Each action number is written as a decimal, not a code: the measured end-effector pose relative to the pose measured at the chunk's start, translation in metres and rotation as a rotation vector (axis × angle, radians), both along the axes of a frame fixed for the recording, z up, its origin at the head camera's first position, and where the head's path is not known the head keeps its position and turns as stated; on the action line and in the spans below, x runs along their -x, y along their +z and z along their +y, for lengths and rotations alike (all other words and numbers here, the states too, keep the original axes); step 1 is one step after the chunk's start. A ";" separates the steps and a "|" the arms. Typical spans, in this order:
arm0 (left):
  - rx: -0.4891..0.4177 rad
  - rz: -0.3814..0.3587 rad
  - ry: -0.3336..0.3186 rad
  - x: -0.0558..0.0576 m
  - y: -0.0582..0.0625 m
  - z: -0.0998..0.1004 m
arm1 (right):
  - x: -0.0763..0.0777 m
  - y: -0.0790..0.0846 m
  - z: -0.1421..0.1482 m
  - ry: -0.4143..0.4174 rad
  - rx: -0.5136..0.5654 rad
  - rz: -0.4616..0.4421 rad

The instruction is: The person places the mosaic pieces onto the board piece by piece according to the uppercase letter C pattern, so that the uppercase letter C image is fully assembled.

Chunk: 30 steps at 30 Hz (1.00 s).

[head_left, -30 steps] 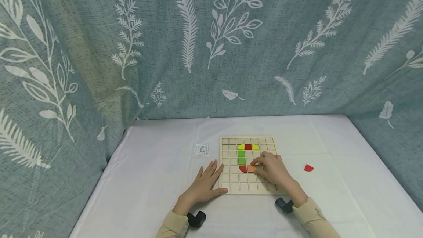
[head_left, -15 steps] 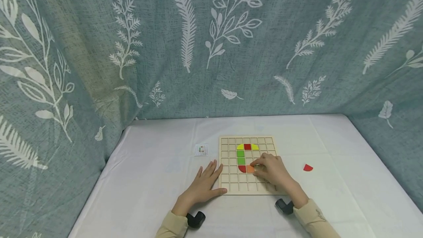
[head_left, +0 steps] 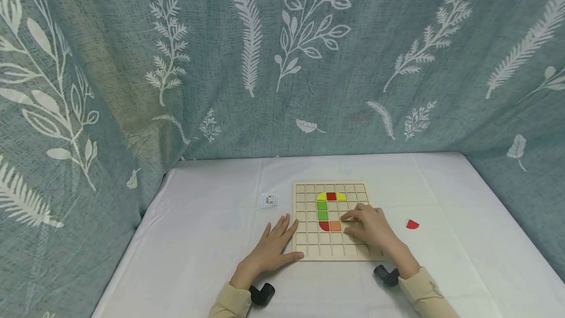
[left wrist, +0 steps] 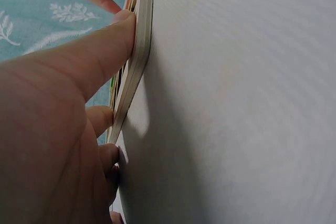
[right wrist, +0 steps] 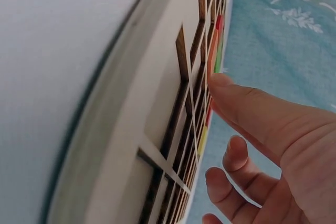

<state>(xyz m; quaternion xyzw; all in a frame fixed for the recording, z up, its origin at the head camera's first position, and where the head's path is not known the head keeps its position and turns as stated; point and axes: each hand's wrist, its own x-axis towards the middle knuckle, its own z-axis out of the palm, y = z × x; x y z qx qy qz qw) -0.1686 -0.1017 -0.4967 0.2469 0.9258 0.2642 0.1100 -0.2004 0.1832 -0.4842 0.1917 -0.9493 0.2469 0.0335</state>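
Note:
A wooden grid board (head_left: 307, 237) lies on the white table, carrying a C-like row of tiles. An orange square (head_left: 335, 225) sits in a cell right of a red quarter-circle tile (head_left: 324, 226). Just right of the orange square is my right hand (head_left: 370, 227), thumb and index finger apart with nothing between them; its other fingers curl loosely in the right wrist view. My left hand (head_left: 270, 251) rests spread at the board's left edge, thumb on the lower left corner. Above are green squares (head_left: 322, 210), a dark red square (head_left: 331, 196) and yellow quarter-circles (head_left: 342, 197).
A loose red quarter-circle tile (head_left: 412, 224) lies on the table right of the board. A small printed card (head_left: 269, 200) with a gridded pattern lies to the board's left. Behind the table hangs a blue-green leaf-print curtain (head_left: 273, 126).
My right hand has let go of the orange square and drawn slightly right, leaving the tile flat in its cell. The left hand stays put.

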 end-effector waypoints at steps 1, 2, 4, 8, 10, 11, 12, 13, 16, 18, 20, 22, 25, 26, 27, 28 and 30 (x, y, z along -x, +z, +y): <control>-0.002 0.001 -0.001 0.000 0.001 0.000 | 0.000 0.001 0.001 0.001 0.001 0.003; -0.005 0.004 -0.003 0.001 0.001 0.000 | 0.000 0.002 0.001 0.005 0.003 0.006; -0.006 0.009 -0.005 0.001 0.001 0.000 | 0.001 0.004 0.003 0.004 -0.002 0.017; -0.003 0.007 -0.004 0.003 0.001 0.001 | 0.001 0.007 0.006 -0.005 -0.002 0.042; -0.001 0.002 -0.003 0.003 0.000 0.001 | 0.001 0.007 0.009 -0.015 -0.003 0.045; 0.004 0.000 -0.001 0.003 -0.001 0.001 | 0.000 0.007 0.011 -0.019 -0.006 0.041; 0.004 -0.002 0.000 0.003 -0.002 0.001 | 0.000 0.007 0.012 -0.026 -0.008 0.033; 0.004 -0.005 0.002 0.003 -0.002 0.001 | 0.000 0.007 0.014 -0.032 -0.013 0.028; 0.002 -0.009 0.006 0.003 -0.004 0.000 | -0.001 0.006 0.021 -0.056 -0.016 0.011; 0.004 -0.007 0.008 0.004 -0.005 0.000 | -0.003 0.006 0.026 -0.066 -0.009 0.012; 0.007 -0.004 0.009 0.003 -0.005 -0.001 | -0.004 0.006 0.031 -0.073 -0.004 0.018; 0.006 -0.007 0.010 0.003 -0.005 -0.001 | -0.005 0.007 0.036 -0.080 -0.002 0.027; 0.002 -0.015 0.010 0.002 -0.003 -0.001 | -0.008 0.007 0.043 -0.095 -0.007 0.039; -0.001 -0.018 0.009 0.002 -0.003 -0.001 | -0.009 0.007 0.046 -0.104 -0.010 0.044; -0.004 -0.021 0.009 0.002 -0.002 -0.001 | -0.010 0.007 0.049 -0.117 -0.013 0.043; -0.005 -0.022 0.007 0.002 -0.002 0.000 | -0.011 0.007 0.052 -0.129 -0.018 0.045; -0.006 -0.021 0.005 0.002 -0.002 0.000 | -0.013 0.008 0.057 -0.152 -0.022 0.046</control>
